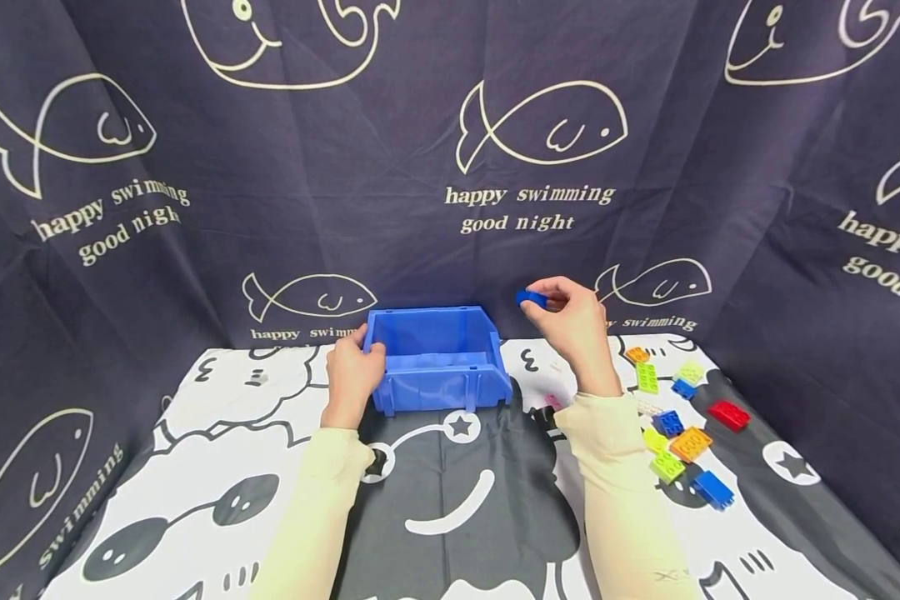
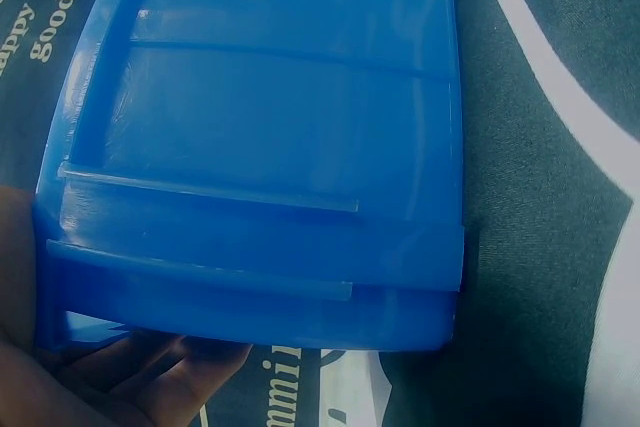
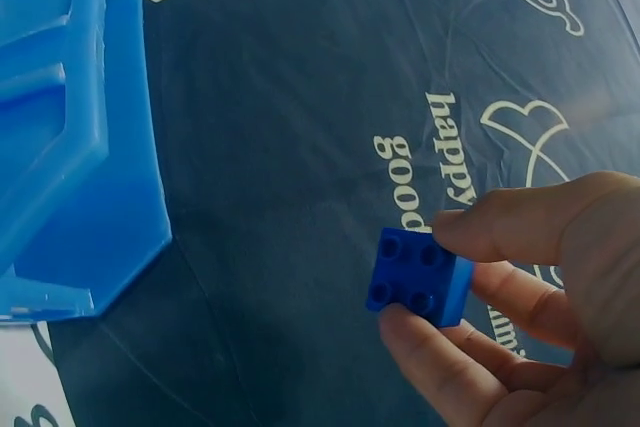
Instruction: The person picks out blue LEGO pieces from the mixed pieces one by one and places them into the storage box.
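Note:
A blue plastic bin [image 1: 427, 387] stands on the patterned cloth near the back, its inside facing up and forward. My left hand [image 1: 352, 371] grips the bin's left end, thumb at the rim; in the left wrist view its fingers lie against the bin wall [image 2: 260, 147]. To the right of the bin and raised above the cloth, my right hand [image 1: 573, 321] pinches a small blue toy brick [image 3: 415, 277] between thumb and fingers. The brick's studs face the right wrist camera. It is apart from the bin.
Several loose bricks lie on the right of the cloth, among them a red brick [image 1: 729, 414], an orange brick [image 1: 692, 444], a lime green brick [image 1: 667, 467] and a larger blue brick [image 1: 712, 490]. A dark fabric backdrop [image 1: 420, 225] rises right behind the bin.

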Demonstrator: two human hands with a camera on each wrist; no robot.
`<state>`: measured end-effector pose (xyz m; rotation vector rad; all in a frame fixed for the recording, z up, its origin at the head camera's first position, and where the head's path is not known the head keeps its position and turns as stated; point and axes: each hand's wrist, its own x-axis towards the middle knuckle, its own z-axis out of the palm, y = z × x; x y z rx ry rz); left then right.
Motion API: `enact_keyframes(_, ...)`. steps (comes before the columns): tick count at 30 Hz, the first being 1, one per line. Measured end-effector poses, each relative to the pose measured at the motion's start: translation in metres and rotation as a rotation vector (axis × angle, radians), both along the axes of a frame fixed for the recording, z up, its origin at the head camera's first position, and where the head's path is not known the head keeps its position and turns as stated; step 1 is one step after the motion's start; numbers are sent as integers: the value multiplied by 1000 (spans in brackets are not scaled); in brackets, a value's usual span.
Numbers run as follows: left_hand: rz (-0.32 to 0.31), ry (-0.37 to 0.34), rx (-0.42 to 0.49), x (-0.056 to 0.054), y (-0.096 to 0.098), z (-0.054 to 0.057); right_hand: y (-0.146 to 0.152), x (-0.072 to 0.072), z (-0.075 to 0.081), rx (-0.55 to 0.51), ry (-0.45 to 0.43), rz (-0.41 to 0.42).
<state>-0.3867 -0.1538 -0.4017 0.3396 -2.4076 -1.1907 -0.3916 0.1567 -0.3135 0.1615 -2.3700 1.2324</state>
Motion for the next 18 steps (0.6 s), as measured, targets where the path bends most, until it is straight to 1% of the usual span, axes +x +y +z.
enact_keyframes(6, 2, 2, -1, 0, 1, 1, -5, 1, 1, -20, 43, 16)
enact_keyframes(13, 2, 0, -2, 0, 1, 0, -10, 5, 3, -31, 42, 46)
enact_keyframes(18, 6, 0, -8, 0, 1, 0, -16, 6, 3, -42, 68, 65)
